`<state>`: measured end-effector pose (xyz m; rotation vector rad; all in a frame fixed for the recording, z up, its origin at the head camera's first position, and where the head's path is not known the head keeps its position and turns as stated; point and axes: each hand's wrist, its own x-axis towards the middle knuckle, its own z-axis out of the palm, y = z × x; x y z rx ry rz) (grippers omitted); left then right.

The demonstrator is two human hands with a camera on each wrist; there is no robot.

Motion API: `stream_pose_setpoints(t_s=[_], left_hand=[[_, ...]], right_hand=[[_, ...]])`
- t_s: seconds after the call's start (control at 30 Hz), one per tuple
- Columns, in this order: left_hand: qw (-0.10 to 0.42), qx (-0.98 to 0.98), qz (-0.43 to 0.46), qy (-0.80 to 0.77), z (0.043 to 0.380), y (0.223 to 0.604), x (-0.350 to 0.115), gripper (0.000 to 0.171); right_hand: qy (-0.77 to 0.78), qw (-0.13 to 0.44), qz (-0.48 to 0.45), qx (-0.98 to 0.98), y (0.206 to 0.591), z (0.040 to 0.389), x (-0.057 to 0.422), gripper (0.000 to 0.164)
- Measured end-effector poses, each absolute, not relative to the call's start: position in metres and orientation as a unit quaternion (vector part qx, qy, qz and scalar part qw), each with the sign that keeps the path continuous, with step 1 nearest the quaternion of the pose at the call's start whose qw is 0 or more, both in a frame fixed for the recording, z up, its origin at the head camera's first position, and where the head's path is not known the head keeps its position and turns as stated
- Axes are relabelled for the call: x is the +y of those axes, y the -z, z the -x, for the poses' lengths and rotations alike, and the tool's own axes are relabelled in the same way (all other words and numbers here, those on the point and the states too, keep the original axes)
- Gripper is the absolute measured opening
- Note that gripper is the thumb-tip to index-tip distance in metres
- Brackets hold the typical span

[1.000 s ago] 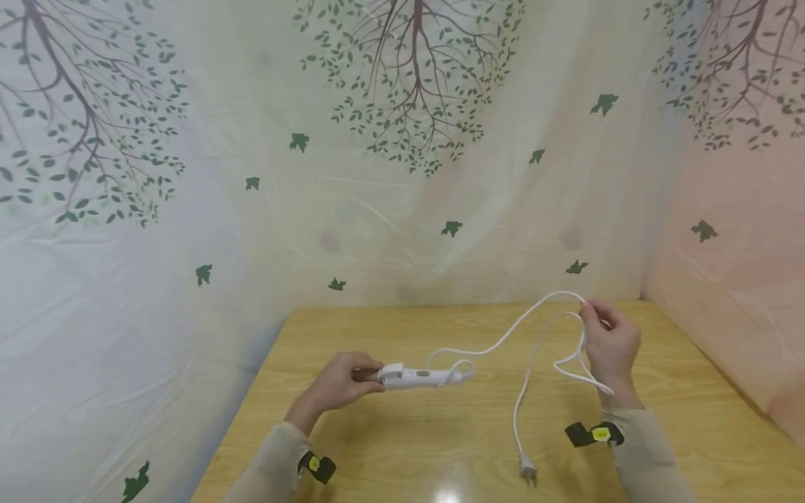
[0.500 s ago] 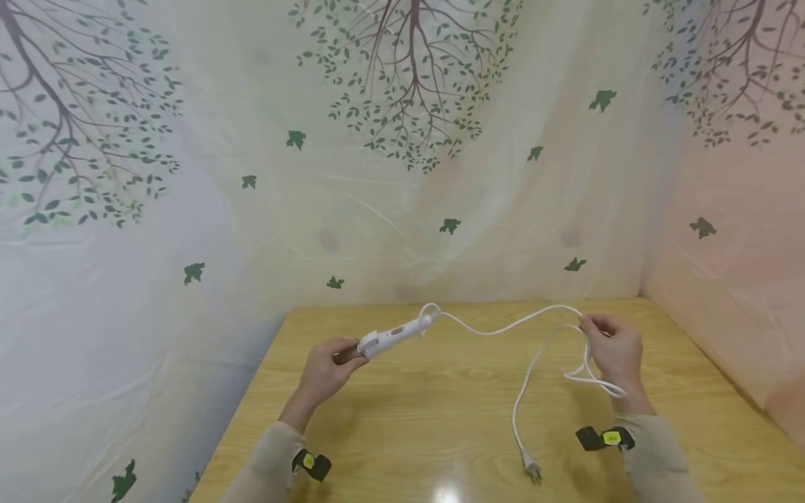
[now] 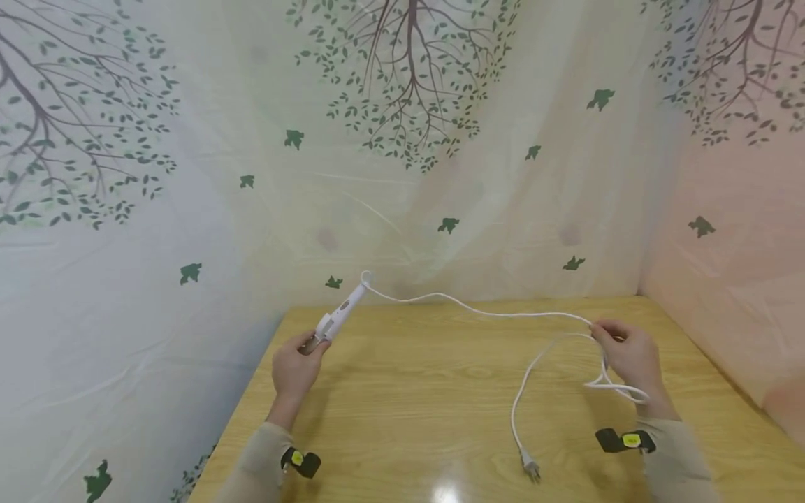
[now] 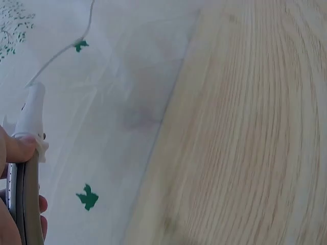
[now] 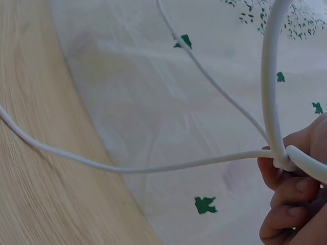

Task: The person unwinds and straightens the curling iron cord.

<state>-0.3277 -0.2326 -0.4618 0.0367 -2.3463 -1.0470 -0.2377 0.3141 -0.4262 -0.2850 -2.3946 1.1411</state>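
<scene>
My left hand [image 3: 294, 370] grips a white curling iron [image 3: 342, 312] by its brownish barrel end, the white handle tilted up and away. In the left wrist view the thumb presses near the joint of handle and barrel, beside the white lever [image 4: 43, 145]. From the handle's tip a thin white cord [image 3: 465, 305] runs across to my right hand [image 3: 632, 353], which pinches it. Loops of that cord [image 5: 272, 76] hang about the right hand, and the fingers curl round it in the right wrist view. The two-pronged plug [image 3: 530, 466] dangles at the cord's end, low over the table.
A light wooden table [image 3: 434, 398] lies beneath both hands. Pale cloth walls [image 3: 390, 209] printed with trees and green birds stand behind it and at both sides. Black straps [image 3: 625, 441] with yellow tags sit on both wrists.
My left hand has moved left and tipped the curling iron's handle upward. My right hand has shifted slightly right and down. The cord between them has straightened out.
</scene>
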Motion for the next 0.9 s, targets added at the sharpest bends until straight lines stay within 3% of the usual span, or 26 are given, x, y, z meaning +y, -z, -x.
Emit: stream_pose_setpoints(t_s=[0.3, 0.57, 0.9], left_hand=[[0.265, -0.893, -0.083, 0.354, 0.33, 0.471, -0.258, 0.035], [0.251, -0.903, -0.081, 0.34, 0.327, 0.476, -0.263, 0.033], [0.258, -0.914, -0.048, 0.311, 0.331, 0.479, -0.273, 0.034]], right_hand=[[-0.386, 0.244, 0.105, -0.883, 0.426, 0.234, 0.33, 0.038], [-0.381, 0.239, 0.127, -0.884, 0.428, 0.23, 0.334, 0.04], [-0.308, 0.244, 0.085, -0.916, 0.423, 0.224, 0.345, 0.034]])
